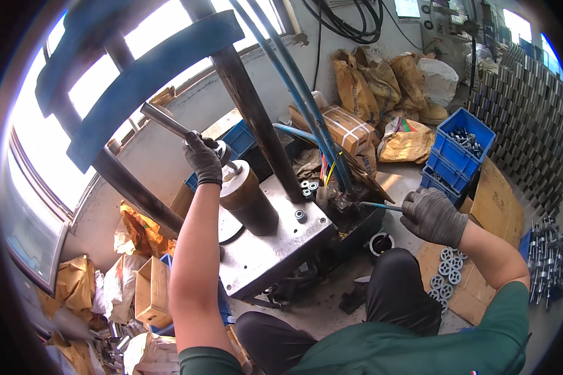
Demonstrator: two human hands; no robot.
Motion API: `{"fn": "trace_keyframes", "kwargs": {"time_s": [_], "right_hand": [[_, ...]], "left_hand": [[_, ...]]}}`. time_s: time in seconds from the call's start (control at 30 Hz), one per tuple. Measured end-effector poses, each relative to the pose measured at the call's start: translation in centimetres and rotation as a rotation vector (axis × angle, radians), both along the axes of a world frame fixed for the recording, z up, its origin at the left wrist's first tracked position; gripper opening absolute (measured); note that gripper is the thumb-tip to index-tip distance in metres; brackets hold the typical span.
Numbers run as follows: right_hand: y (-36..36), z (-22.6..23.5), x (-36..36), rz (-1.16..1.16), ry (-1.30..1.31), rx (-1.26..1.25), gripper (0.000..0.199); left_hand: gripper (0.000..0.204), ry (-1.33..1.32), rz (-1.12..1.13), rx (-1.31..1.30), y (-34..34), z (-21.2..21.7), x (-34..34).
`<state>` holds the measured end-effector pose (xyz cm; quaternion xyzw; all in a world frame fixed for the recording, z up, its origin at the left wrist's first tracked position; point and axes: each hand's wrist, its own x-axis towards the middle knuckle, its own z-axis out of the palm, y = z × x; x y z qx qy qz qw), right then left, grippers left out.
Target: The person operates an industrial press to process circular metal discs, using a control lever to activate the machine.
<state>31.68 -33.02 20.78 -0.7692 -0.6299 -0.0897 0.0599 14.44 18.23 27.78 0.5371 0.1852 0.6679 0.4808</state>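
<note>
My gloved left hand is closed round a metal shaft that slants up to the left. Right beside its fingers is a round metal part, over the top of a thick steel cylinder. That cylinder stands on the metal plate of a press with dark columns and a blue crossbeam. My gloved right hand grips a thin blue lever, which runs left to the machine's greasy base. Small bearing-like rings lie on the plate.
Stacked blue crates hold metal parts at the right, near spoked wheels on cardboard. Behind them rises a wall of stacked metal pieces. Sacks and a strapped carton stand at the back. A wooden box sits at lower left.
</note>
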Motion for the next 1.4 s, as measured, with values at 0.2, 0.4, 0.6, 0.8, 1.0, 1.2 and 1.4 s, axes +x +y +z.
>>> {"fn": "trace_keyframes", "kwargs": {"time_s": [0.2, 0.4, 0.6, 0.8, 1.0, 1.2, 1.4], "right_hand": [[8.8, 2.3, 4.0, 0.07, -0.215, 0.636, 0.029], [17.1, 6.3, 6.4, -0.097, -0.105, 0.591, 0.071], [16.8, 6.3, 6.7, -0.167, 0.08, 0.523, 0.062], [15.2, 5.7, 5.8, -0.132, 0.067, 0.51, 0.058], [10.5, 3.3, 4.0, -0.063, -0.034, 0.478, 0.032], [4.2, 0.7, 1.3, 0.042, -0.031, 0.3, 0.017], [4.1, 1.2, 2.2, -0.017, 0.002, 0.102, 0.013]], "left_hand": [[0.049, 0.024, -0.019, 0.001, -0.1, 0.4, -0.2], [0.047, 0.041, -0.016, 0.064, -0.1, 1.0, 0.1], [0.048, 0.063, -0.118, -0.063, 1.4, 1.8, 1.5], [0.052, 0.297, -0.079, -0.065, 1.9, 2.7, 2.9], [0.052, 0.317, -0.095, -0.097, 2.7, 3.0, 2.9], [0.052, 0.278, -0.098, 0.022, 3.9, 2.3, 2.6], [0.052, 0.245, -0.071, 0.011, 3.7, 2.1, 2.6]]}}
